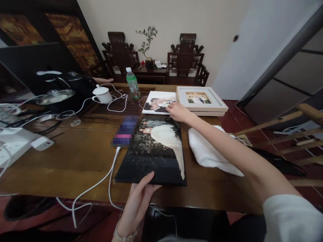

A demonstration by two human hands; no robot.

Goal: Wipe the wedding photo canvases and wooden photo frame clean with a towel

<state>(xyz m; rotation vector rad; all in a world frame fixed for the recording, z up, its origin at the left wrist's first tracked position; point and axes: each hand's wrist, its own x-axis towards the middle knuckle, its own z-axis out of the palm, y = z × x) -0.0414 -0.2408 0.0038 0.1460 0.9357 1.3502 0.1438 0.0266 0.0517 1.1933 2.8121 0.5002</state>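
A flat, glossy photo album (161, 148) with a dark cover, picturing a white wedding dress, lies in front of me over the wooden table. Its near edge is pinched by my left hand (142, 191), thumb on top and the fingers underneath. My right hand (178, 112) reaches across to the far right corner, fingers loosely apart and resting over the edge of a white-covered photo piece (158, 101). Whether those fingers also touch the dark album I cannot tell. Right beside that hand, a pale picture frame (214, 103) lies on top of another flat piece.
A phone (124, 131) on a white cable lies left of the album; a white towel (212, 151) is at right. Farther back stand a green-labelled bottle (133, 84) and a lidded white cup (102, 94). A clear plastic cup (72, 118) and power strip (15, 143) sit left.
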